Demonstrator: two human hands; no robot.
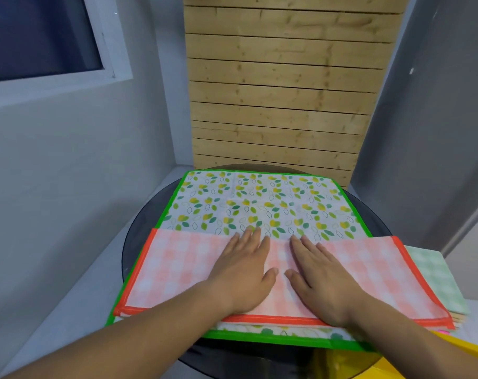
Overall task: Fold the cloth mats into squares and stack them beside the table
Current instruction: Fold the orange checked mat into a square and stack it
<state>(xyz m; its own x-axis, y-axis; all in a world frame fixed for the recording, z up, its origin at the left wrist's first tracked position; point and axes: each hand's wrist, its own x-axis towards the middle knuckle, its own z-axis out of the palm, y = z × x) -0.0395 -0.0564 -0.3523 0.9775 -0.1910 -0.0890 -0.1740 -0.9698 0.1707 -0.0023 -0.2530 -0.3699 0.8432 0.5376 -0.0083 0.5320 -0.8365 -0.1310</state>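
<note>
Both hands lie flat, fingers straight, gripping nothing. Left hand [243, 269] and right hand [318, 277] press the folded orange-checked mat [177, 272] onto the leaf-print mat [259, 203]

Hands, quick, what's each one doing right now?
Left hand: open, fingers flat, pressing the orange mat.
Right hand: open, fingers flat, pressing the same mat.
</note>
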